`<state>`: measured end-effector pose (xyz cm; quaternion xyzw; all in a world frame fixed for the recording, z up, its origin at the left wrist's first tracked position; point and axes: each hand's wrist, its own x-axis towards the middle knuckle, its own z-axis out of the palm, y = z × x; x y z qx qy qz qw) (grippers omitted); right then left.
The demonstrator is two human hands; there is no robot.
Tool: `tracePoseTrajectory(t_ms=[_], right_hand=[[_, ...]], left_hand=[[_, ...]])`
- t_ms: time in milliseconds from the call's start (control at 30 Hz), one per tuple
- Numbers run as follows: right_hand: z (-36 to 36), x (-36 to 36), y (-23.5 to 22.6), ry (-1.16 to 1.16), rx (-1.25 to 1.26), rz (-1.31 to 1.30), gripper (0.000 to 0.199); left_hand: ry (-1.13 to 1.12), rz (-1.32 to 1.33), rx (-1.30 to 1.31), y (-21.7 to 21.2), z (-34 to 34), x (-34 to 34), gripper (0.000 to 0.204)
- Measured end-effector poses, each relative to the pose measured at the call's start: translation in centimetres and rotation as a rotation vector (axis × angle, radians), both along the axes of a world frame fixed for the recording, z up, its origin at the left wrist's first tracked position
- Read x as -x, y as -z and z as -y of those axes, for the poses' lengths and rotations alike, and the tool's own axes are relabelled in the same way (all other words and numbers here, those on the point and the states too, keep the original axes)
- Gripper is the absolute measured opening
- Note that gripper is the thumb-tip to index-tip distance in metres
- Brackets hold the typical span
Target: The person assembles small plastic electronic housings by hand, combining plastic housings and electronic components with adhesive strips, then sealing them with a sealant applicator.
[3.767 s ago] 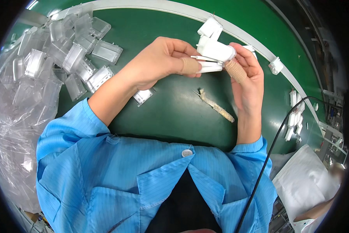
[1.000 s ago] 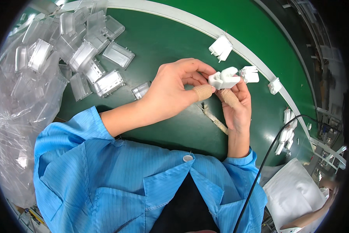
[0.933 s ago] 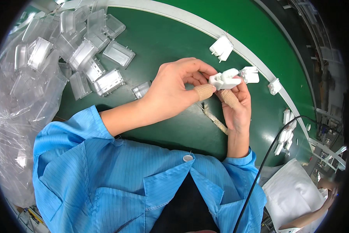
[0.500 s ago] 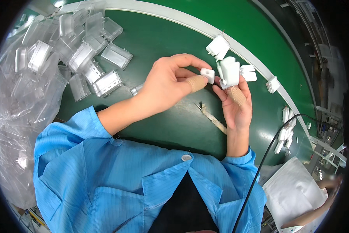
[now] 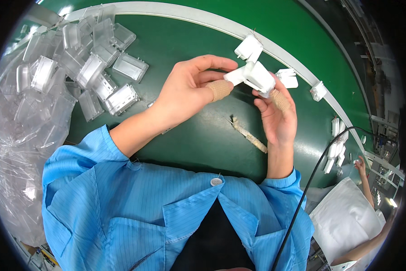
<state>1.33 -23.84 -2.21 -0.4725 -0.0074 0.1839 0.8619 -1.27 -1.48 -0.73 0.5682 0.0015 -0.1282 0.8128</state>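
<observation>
My right hand (image 5: 279, 113) grips a white plastic housing (image 5: 262, 77) between its fingers and bandaged thumb, held above the green table. From the other side, my left hand (image 5: 189, 88) pinches a small white plastic piece (image 5: 234, 77) that meets the housing; the exact join is hard to make out. A tan bandage wraps the left thumb too. Just beyond the hands lies another white housing (image 5: 249, 47), partly overlapped by the held parts. A thin pointed tool with a wrapped, tape-like handle (image 5: 250, 136) rests on the table below them.
Clear plastic covers (image 5: 130, 67) are heaped at the left, beside a large clear plastic bag (image 5: 26, 149). More white parts (image 5: 286, 78) lie right of my hands, with a bunch of white pieces (image 5: 335, 147) farther right. A black cable (image 5: 309, 178) crosses the right side, near another person's arm (image 5: 365, 183).
My left hand has brought the small white piece up against the housing. The housing has tilted in my right hand. A co-worker's raised hand has appeared at the right.
</observation>
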Motion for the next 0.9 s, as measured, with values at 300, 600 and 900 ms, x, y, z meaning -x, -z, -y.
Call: tracePoseTrajectory(t_ms=[300, 600, 900], right_hand=[[-0.3, 0.0, -0.2, 0.066, 0.132, 0.047, 0.034], [1.1, -1.0, 0.3, 0.180, 0.130, -0.011, 0.033], [-0.1, -0.3, -0.2, 0.135, 0.162, 0.011, 0.030]], left_hand=[[0.036, -0.018, 0.010, 0.7, 0.0, -0.2, 0.030], [0.172, 0.978, -0.951, -0.2, 1.5, -0.7, 0.029], [0.294, 0.940, -1.247, 0.2, 1.0, -0.6, 0.024]])
